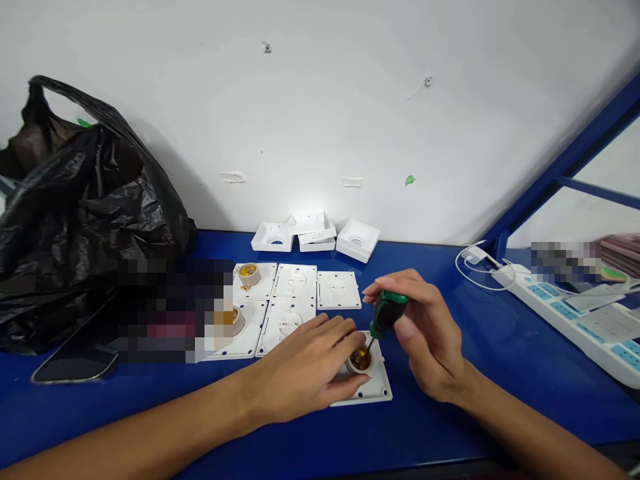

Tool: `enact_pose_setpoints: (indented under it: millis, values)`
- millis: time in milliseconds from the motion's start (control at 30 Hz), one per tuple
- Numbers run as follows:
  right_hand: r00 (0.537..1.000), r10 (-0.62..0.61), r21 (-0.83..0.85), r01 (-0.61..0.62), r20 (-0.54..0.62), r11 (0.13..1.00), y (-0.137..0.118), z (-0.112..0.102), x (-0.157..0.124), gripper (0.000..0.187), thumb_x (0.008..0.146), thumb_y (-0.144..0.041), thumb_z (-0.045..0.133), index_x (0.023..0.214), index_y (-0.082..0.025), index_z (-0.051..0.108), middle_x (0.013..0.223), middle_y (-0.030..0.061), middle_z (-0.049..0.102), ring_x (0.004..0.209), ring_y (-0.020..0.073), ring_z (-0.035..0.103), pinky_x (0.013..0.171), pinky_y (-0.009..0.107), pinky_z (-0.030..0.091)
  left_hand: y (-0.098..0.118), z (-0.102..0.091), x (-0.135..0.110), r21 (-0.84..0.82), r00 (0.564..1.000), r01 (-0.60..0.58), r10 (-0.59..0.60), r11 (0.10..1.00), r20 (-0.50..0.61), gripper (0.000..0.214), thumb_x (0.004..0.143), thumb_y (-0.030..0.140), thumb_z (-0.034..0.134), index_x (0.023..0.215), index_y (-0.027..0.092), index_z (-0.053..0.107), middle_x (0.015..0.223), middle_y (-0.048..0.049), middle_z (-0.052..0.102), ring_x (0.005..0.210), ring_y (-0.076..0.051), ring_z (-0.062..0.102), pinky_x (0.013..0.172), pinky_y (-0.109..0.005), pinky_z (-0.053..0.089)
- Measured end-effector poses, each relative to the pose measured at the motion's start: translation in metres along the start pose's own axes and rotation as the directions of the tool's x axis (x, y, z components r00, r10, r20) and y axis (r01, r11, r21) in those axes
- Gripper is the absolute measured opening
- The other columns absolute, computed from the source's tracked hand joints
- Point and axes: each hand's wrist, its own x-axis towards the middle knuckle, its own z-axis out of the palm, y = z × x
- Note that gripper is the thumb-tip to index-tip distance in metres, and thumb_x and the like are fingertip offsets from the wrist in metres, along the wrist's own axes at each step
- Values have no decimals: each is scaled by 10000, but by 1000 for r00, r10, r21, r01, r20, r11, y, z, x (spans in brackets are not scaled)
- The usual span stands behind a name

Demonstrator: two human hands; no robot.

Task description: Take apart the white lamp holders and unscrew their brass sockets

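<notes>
My right hand [430, 327] grips a green-and-black screwdriver [387, 313] by its handle, tilted, with its shaft reaching down into a lamp socket [361, 360]. The socket has a white ring and a brass-coloured inside, and sits on a square white plate [377, 390]. Fingers of my left hand [315, 363] curl round the socket and press it on the plate. Farther back lie several similar white plates [340, 293]. One of them carries another lamp socket [250, 274], and a second socket [238, 321] sits on a plate nearer. The screwdriver's tip is hidden inside the socket.
Several white square covers [357, 240] lean and stack by the wall. A black plastic bag [90, 220] stands at the left, with a phone [75, 353] before it. On the right a power strip [570, 320] with white cables lies along the blue table [450, 440].
</notes>
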Motion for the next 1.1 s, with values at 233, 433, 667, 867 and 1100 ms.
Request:
enact_pose_setpoints:
  millis: [233, 433, 667, 867, 1100]
  values:
    - [998, 58, 18, -58, 17, 998, 1, -1, 2, 479, 1072, -168, 529, 1535, -292, 525, 1212, 70, 630, 1044, 232, 594, 823, 417, 542, 0, -1, 0, -14, 1000, 6, -6, 1000, 12, 248, 1110, 456, 549, 1146, 212, 572, 1083, -62, 679, 917, -242, 666, 807, -377, 539]
    - [999, -5, -76, 2, -39, 997, 2, 0, 3, 493, 1031, -138, 596, 1496, -298, 557, 1119, 55, 632, 986, 226, 589, 803, 403, 538, -2, 0, 0, -35, 1000, 22, -22, 999, -7, 286, 1087, 469, 597, 1202, 207, 576, 1084, -64, 673, 972, -255, 667, 828, -374, 548]
    - [997, 19, -104, -26, -71, 994, 5, -2, 4, 464, 1014, -214, 661, 1461, -325, 606, 1150, 53, 632, 1054, 250, 571, 902, 448, 512, -4, 2, 0, -22, 1000, 28, -28, 999, -10, 321, 1058, 484, 652, 1189, 199, 587, 1091, -69, 677, 971, -262, 654, 851, -396, 547]
    - [997, 50, -26, -52, -50, 998, 5, -4, 4, 443, 1047, -223, 602, 1481, -312, 592, 1203, 58, 622, 1090, 245, 562, 923, 439, 500, -2, -1, 1, 51, 1000, -27, 26, 998, 12, 298, 1063, 473, 649, 1158, 197, 586, 1069, -61, 672, 959, -258, 656, 868, -388, 524]
    - [996, 57, -8, -57, 64, 998, 0, -5, 3, 515, 1068, -209, 553, 1567, -328, 506, 1258, 79, 622, 1082, 246, 587, 873, 434, 559, -1, -4, 0, 21, 1000, -28, 28, 999, 1, 326, 1106, 519, 535, 1141, 201, 595, 1033, -61, 667, 926, -254, 636, 805, -376, 524]
